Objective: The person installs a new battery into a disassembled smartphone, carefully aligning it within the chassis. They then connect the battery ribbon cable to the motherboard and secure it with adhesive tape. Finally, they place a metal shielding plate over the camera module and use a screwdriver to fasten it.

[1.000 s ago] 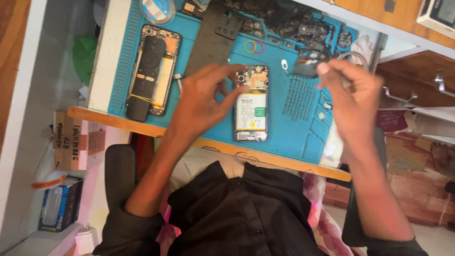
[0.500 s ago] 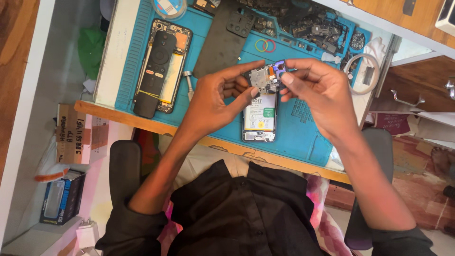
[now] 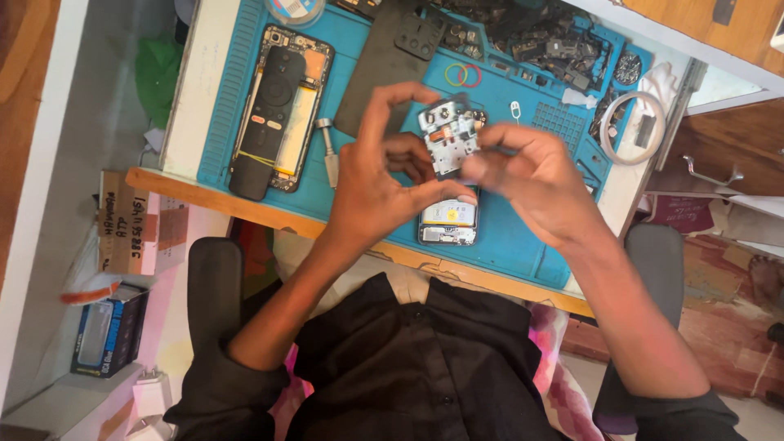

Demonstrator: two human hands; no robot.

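Both hands have drawn closer together over the last second, and the small circuit board [image 3: 448, 137] that was only being reached for now sits raised between them, above the blue mat [image 3: 506, 237]. On the left hand [image 3: 377, 184], the fingers [image 3: 390, 98] are curled in an arch, with the forefinger bent over the top edge of the circuit board and the thumb stretched out beneath it, so the board is pinched along its left side. On the right hand [image 3: 535, 180], the fingers [image 3: 482, 167] are pressed together against the right edge and lower corner of the board, gripping it from that side. Just below the hands, an opened phone [image 3: 447, 224] lies flat on the mat with its pale battery showing, partly hidden by the left thumb. To the left on the mat rests a second opened phone [image 3: 282, 106], and a black remote control [image 3: 263, 122] lies lengthwise on top of it. Beside that, a small silver screwdriver handle [image 3: 327, 147] lies on the mat. A black back cover [image 3: 384, 61] sits behind the hands, with two rubber rings [image 3: 462, 75], one yellow and one red, near it. Loose dark parts [image 3: 539, 41] are heaped along the far edge of the mat, and a coiled white cable [image 3: 629, 126] lies at the right end of the counter [image 3: 196, 106].
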